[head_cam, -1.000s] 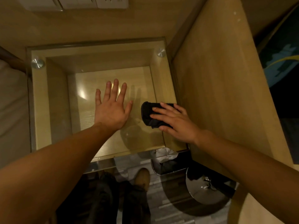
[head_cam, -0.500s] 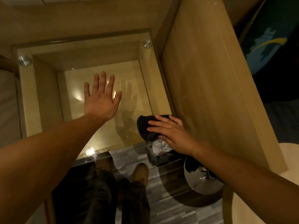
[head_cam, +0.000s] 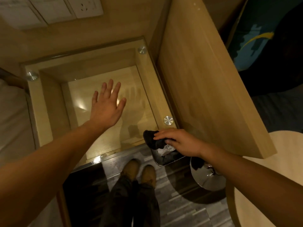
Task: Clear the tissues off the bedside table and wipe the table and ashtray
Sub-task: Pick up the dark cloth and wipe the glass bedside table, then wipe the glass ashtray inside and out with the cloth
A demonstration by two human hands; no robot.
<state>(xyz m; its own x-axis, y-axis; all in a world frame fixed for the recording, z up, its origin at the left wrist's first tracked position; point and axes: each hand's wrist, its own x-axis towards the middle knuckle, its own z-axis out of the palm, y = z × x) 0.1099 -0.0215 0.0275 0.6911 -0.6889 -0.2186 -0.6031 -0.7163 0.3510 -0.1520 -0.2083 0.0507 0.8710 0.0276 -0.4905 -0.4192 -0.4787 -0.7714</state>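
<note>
1. Two hands are over the bedside table [head_cam: 147,89], which stands against the wall with a tall wood panel [head_cam: 205,79] along its right side.
2. The left hand [head_cam: 107,105] lies palm-down over the middle of the glass top [head_cam: 78,94]. Its fingers are straight and slightly spread, and the thumb is held out to the right. Whether the palm touches the glass cannot be told.
3. The right hand [head_cam: 178,141] grips a black cloth [head_cam: 153,140]. The fingers are curled over the top of the cloth, close together, and the thumb pinches it from below.
4. The black cloth is bunched at the front-right corner of the glass top, just in front of a round metal stud [head_cam: 168,120]. Part of the cloth hangs past the front edge.
5. A waste bin [head_cam: 158,162] stands on the floor directly below the right hand. White crumpled paper [head_cam: 165,149] lies inside it.
6. A pair of shoes [head_cam: 139,171] stands on the floor just left of the waste bin.
</note>
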